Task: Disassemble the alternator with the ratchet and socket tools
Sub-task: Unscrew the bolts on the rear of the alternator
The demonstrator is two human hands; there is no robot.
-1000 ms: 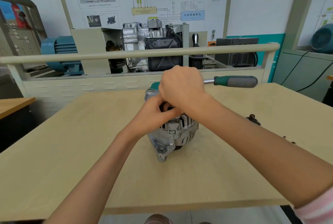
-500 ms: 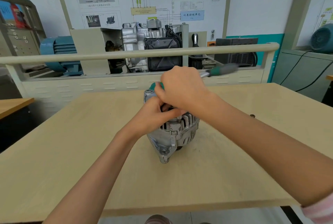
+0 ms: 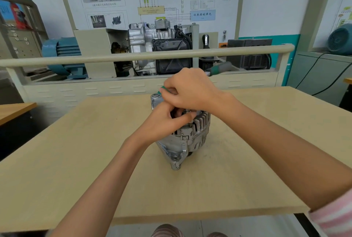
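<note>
Bracing the rigid, heavy-looking cast alternator (image 3: 187,137) at table (image 3: 76,160) centre, left hand (image 3: 163,120) grasps its finned top while right hand (image 3: 192,89) clasps the ratchet (image 3: 219,69) head, handle pointing far-right.

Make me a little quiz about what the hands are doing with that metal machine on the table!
1. True or false: the alternator stands on the wooden table.
2. Which hand covers the ratchet's head: A left, B right?
3. What colour is the collar on the ratchet handle?

Key: 1 true. 2 B, the right hand grips over it, while the left hand holds the alternator's top. 3 green.
</note>
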